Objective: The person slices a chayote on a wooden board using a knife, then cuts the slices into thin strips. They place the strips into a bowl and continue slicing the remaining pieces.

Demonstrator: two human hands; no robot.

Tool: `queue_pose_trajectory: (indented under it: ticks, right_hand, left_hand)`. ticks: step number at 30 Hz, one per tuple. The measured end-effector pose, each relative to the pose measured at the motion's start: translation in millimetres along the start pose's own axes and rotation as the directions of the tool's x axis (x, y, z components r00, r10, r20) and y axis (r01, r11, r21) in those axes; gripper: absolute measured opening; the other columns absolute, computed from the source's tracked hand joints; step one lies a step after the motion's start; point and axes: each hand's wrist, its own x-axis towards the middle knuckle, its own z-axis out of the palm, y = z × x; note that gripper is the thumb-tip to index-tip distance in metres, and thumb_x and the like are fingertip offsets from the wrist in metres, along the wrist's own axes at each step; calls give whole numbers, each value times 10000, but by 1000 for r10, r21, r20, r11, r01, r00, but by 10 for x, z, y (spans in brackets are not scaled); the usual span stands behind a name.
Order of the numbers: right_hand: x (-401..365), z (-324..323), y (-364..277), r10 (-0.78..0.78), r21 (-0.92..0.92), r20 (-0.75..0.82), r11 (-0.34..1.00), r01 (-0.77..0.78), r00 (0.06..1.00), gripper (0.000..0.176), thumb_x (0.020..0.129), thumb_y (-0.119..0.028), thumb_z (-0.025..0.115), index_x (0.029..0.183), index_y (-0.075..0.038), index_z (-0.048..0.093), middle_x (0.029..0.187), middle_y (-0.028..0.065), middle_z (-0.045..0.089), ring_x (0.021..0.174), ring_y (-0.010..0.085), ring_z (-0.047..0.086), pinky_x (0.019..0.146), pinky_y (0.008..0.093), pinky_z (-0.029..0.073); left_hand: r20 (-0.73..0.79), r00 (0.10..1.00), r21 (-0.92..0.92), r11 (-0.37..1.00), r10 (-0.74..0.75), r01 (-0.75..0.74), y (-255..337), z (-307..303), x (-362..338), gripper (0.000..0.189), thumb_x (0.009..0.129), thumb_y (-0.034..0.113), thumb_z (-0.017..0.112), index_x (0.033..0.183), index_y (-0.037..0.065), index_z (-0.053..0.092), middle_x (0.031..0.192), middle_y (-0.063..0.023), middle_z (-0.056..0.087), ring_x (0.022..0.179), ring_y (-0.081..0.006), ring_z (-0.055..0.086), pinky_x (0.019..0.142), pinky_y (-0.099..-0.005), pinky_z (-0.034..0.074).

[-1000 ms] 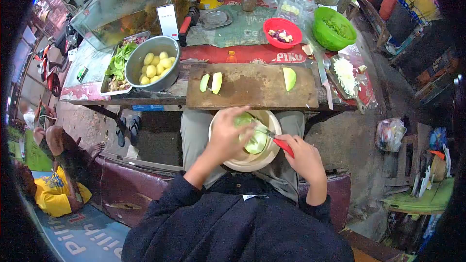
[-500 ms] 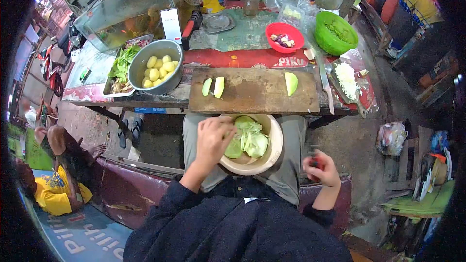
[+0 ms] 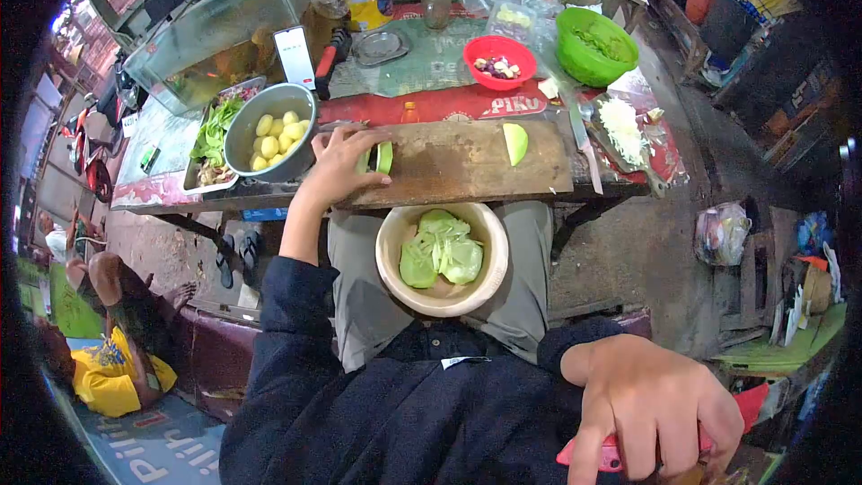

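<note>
My left hand (image 3: 339, 166) spreads its fingers over the left end of the wooden cutting board (image 3: 449, 157). Its thumb and fingertips reach round a pale green vegetable piece (image 3: 384, 158), and a second piece is partly hidden by the hand. My right hand (image 3: 660, 404) is wrapped round a red-handled tool (image 3: 752, 406), low at the right; what kind of tool it is I cannot tell. Between my thighs sits a cream bowl (image 3: 388, 260) with pale green slices (image 3: 440, 251) in it. Another green wedge (image 3: 514, 144) lies on the board's right part.
Left of the board stands a metal pot (image 3: 310, 117) of peeled potatoes. A knife (image 3: 588, 151) and shredded white food (image 3: 620, 130) lie at the right. Behind are a red bowl (image 3: 501, 45) and a green basin (image 3: 593, 54). A person in yellow (image 3: 112, 377) is at the left.
My left hand has moved from above the cream bowl up to the board's left end. My right hand, with the red-handled tool, has come closer to the camera and lower.
</note>
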Motion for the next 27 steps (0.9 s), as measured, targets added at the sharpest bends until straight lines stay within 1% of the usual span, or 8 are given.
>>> queue_pose_trajectory:
  ticks: [1,2,9,15,17,20,22,27]
  right_hand:
    - [26,-5,9,-2,-3,4,1000,2,1000,287,915,-193,677,643,-199,587,565,-73,435,504,76,466,1137,611,334]
    - [48,-10,25,-9,12,8,1000,8,1000,302,929,-181,658,638,-201,581,568,-73,434,500,79,458,1129,610,343]
    - [120,-27,85,-33,113,47,993,27,998,342,995,-175,586,656,-215,592,613,-61,488,515,99,474,1077,610,387]
    - [167,8,94,-44,104,30,994,41,999,261,1010,-205,585,755,-209,638,684,-55,621,590,103,594,1057,608,396]
    - [198,-37,96,-44,108,54,993,38,998,244,1007,-212,591,771,-212,651,694,-55,636,602,103,609,1049,603,404]
    - [208,-14,123,-56,130,38,990,50,998,212,1001,-221,601,802,-218,674,709,-57,655,612,101,623,1029,592,423]
    - [223,-6,134,-63,144,-1,988,62,998,198,999,-224,604,817,-221,683,713,-59,659,610,101,622,1015,585,434]
    - [227,-63,135,-55,174,46,984,47,997,159,969,-250,651,818,-211,685,711,-57,664,610,101,628,1014,577,439]
  left_hand:
    - [82,997,-6,1000,1,0,-31,-19,25,681,715,429,843,1341,279,621,1389,-31,589,1353,-283,437,1074,-603,248]
    - [83,997,13,1000,-1,0,-52,-13,32,637,721,432,841,1306,271,650,1344,-53,604,1346,-265,451,1082,-635,234]
    - [131,991,27,1000,1,-4,-115,-55,48,587,736,421,829,1282,275,669,1329,-61,603,1340,-254,461,1103,-636,221]
    - [43,999,29,1000,7,-8,-68,-55,-37,559,741,406,820,1255,232,691,1255,-59,659,1283,-228,512,1095,-563,257]
    - [-40,999,41,999,-17,18,-124,-5,-81,551,743,395,818,1240,190,697,1231,-53,675,1261,-225,525,1075,-518,290]
    - [-50,997,-14,998,-59,58,-126,45,-128,556,757,383,815,1256,173,686,1241,-53,672,1255,-236,527,1069,-493,304]
    - [-57,997,-27,998,-59,57,-122,94,-140,564,761,376,815,1270,176,678,1245,-55,669,1253,-240,528,1067,-491,305]
    - [-67,996,-55,997,-66,62,-74,108,-131,588,769,361,813,1309,192,654,1264,-59,658,1249,-247,533,1065,-490,309]
